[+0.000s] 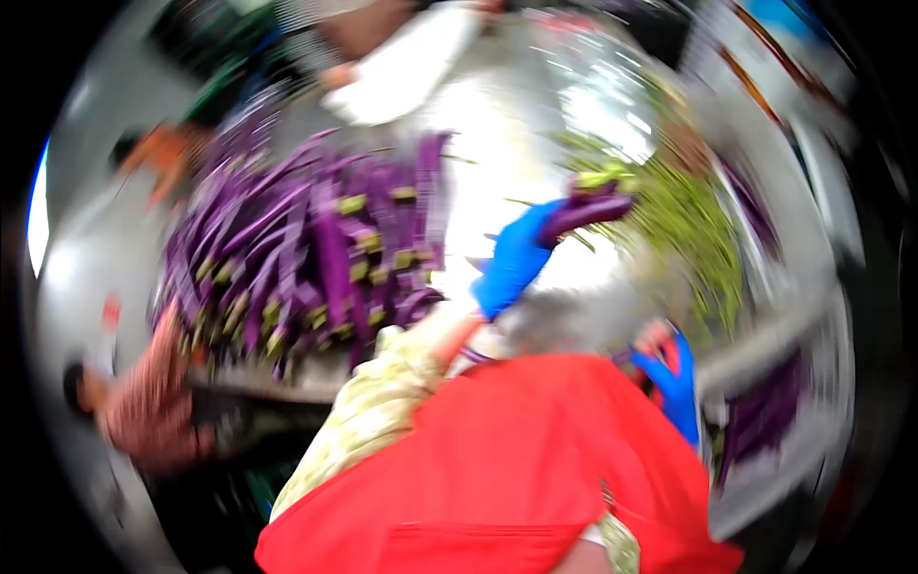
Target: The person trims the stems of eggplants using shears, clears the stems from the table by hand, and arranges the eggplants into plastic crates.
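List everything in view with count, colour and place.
table: one, silvery, centre
eggplants: many, purple, table's left
thin greens: many, green, table's right
bag: one, clear, far right
flat object: one, white, far side
crate: one or more, white, lower right
other people: three or more, mixed colours, left and far side
apron: one, red, near edge
held eggplant: one or more, purple, centre
left hand: one, blue-gloved, centre
right hand: one, blue-gloved, beside apron, grip unclear

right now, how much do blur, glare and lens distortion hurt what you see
Head view: blur smears the long purple eggplants and slender green vegetables, and leaves the grip of the right hand unclear; same view, glare whitens the tabletop beyond the left hand; same view, wide-angle distortion curves outer edges inside black corners.
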Motion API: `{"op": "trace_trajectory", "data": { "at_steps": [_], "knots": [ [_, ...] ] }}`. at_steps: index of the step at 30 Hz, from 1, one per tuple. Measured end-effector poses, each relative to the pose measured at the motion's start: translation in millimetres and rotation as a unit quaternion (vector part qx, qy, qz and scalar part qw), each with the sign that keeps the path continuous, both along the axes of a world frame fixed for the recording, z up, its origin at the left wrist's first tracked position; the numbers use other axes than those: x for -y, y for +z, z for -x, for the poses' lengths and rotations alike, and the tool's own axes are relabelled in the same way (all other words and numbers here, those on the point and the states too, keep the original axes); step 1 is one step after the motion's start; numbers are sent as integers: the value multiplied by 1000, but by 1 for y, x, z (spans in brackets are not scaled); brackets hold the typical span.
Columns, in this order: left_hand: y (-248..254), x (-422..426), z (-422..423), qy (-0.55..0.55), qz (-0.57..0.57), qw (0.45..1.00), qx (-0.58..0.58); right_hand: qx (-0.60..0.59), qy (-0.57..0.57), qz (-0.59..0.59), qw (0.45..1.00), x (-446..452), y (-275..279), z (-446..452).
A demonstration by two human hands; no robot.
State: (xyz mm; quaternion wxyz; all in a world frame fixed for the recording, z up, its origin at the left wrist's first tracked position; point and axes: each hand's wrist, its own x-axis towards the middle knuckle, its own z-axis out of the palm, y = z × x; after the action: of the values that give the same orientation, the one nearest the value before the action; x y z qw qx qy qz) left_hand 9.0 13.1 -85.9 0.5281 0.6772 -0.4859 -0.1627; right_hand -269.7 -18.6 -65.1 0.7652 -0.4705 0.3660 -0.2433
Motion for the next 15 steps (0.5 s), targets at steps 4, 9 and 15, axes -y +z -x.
{"op": "trace_trajectory", "data": {
  "at_steps": [4, 9, 15],
  "knots": [
    [68, -16, -34, 46, 276, 920, -273, 185, 33, 17, 982, 25, -79, 15],
    [133, -82, -126, 176, 490, 738, -430, 62, 93, 8, 994, -1, -39, -10],
    [200, -210, -254, 358, 588, 639, -345, 18, 159, 32, 987, -6, -28, -45]
  ]
}}
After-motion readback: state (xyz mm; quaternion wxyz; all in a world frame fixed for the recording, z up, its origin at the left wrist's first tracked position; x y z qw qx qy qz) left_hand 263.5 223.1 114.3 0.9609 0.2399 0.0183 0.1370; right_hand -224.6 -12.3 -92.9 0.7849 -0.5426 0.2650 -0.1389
